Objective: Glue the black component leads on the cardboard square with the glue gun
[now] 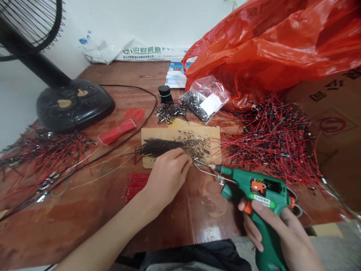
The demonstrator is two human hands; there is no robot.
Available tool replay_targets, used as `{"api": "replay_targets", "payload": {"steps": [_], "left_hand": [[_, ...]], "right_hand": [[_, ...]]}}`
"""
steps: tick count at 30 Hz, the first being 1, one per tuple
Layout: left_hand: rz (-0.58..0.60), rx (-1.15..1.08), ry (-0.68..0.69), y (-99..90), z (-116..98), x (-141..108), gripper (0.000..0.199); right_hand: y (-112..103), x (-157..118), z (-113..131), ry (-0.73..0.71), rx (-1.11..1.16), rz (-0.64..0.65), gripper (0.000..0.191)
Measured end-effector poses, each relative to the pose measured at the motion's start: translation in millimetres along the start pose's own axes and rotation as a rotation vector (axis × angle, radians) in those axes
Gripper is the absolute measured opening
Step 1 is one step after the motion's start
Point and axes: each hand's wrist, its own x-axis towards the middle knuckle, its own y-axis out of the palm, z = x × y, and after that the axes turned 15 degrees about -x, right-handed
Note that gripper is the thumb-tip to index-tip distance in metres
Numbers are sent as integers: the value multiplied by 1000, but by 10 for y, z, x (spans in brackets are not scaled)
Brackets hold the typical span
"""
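Note:
My left hand (170,173) is closed in a pinch at the front edge of a tan board (148,162). What its fingertips hold is too small to make out. Black wires (160,146) lie in a bunch on the board, just behind that hand, with dark specks spread to their right. My right hand (278,226) is wrapped round the handle of a green soldering gun (239,180), fingers at its orange trigger. The gun's metal tip points left and is close to my left fingertips. Red wires (137,186) lie in a bundle beside my left wrist.
A large tangle of red and black wires (270,139) covers the right side, below a red plastic bag (259,49). At the back left stands a black fan (75,105). A black cable (126,137) crosses the left. Behind the board lies a clear bag (207,99).

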Motion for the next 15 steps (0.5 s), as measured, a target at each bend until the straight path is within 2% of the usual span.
{"api": "replay_targets", "payload": {"steps": [15], "left_hand": [[0,21,19,-8,-13,7,22]], "right_hand": [[1,14,4,4,61,36,25]]}}
